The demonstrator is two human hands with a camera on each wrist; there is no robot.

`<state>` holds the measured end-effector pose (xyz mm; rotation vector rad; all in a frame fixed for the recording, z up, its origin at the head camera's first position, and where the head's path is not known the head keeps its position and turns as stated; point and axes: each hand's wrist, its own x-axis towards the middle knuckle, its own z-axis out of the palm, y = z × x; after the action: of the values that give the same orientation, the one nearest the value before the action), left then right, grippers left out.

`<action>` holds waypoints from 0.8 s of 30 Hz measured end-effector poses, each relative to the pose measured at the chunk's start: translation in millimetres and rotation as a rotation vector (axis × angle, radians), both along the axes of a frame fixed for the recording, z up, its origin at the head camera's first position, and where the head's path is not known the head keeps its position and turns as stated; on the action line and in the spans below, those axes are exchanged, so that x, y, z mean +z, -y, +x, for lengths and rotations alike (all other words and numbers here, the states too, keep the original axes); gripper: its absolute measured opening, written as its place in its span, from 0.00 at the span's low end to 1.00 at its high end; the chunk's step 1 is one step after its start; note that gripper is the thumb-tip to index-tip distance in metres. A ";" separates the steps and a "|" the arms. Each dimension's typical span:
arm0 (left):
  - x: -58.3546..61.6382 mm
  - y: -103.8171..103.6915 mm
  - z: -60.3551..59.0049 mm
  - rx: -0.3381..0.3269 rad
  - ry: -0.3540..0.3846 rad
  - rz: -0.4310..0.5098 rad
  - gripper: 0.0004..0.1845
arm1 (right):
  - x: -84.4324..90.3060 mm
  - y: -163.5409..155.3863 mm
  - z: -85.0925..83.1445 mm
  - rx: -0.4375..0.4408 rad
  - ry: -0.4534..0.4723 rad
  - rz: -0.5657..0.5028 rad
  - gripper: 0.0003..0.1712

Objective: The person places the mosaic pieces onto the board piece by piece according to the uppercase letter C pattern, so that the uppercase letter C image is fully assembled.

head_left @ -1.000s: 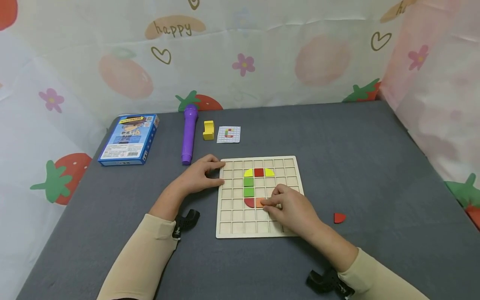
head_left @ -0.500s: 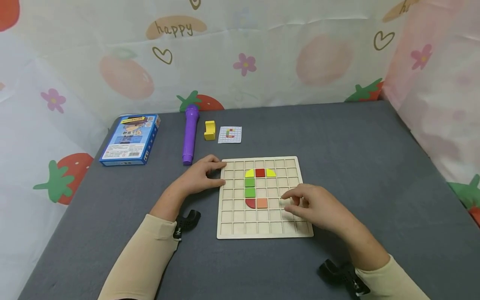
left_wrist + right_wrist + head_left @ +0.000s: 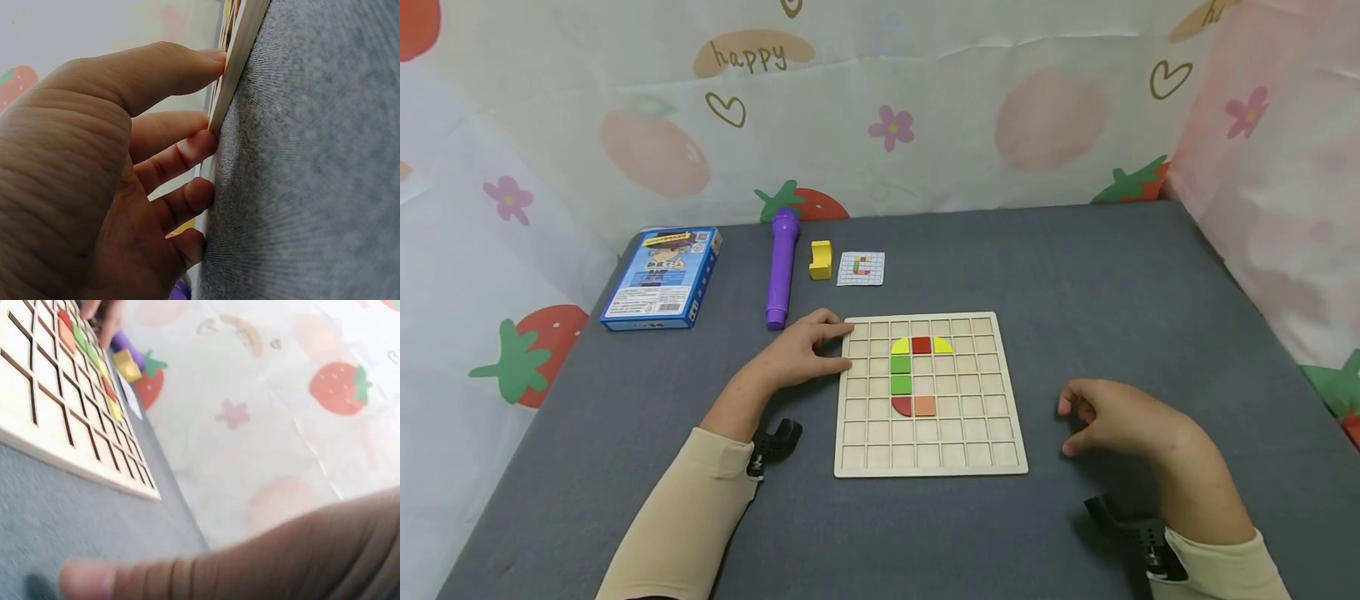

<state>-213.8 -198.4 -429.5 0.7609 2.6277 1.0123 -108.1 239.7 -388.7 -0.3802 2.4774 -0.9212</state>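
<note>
2 hands around the wooden grid board (image 3: 992,462)
Left hand (image 3: 797,354) fingers press its edge; right hand (image 3: 1112,417) hovers beside it, fingers loosely curled, holding nothing.

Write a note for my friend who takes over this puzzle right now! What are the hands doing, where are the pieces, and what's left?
Left hand: rests against the left edge of the wooden board, steadying it.
Right hand: off the board, on the grey cloth to its right, fingers curled; whether it holds anything is hidden.
Done: seven pieces sit in the board, from the red square on top down to the orange square.
Left: check against the pattern card; it is too small to read here.
</note>
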 end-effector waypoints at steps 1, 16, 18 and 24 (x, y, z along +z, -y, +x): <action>-0.1 -0.1 0.1 0.000 0.001 -0.001 0.34 | -0.7 -3.3 0.7 -0.003 0.016 -0.002 0.23; -1.1 -0.9 -1.1 0.001 0.001 -0.015 0.34 | -4.9 -5.8 0.4 -0.042 0.039 0.058 0.20; -1.0 -0.8 -1.1 0.004 0.002 -0.017 0.34 | -5.2 -3.9 -0.2 -0.049 0.019 0.063 0.18; -0.5 -1.0 -1.0 0.008 -0.001 -0.016 0.34 | -3.1 6.5 -1.6 -0.105 -0.087 0.036 0.15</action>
<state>-214.7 -197.4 -430.0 0.7481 2.6390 0.9926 -109.7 233.2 -391.8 -0.2865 2.6108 -0.9181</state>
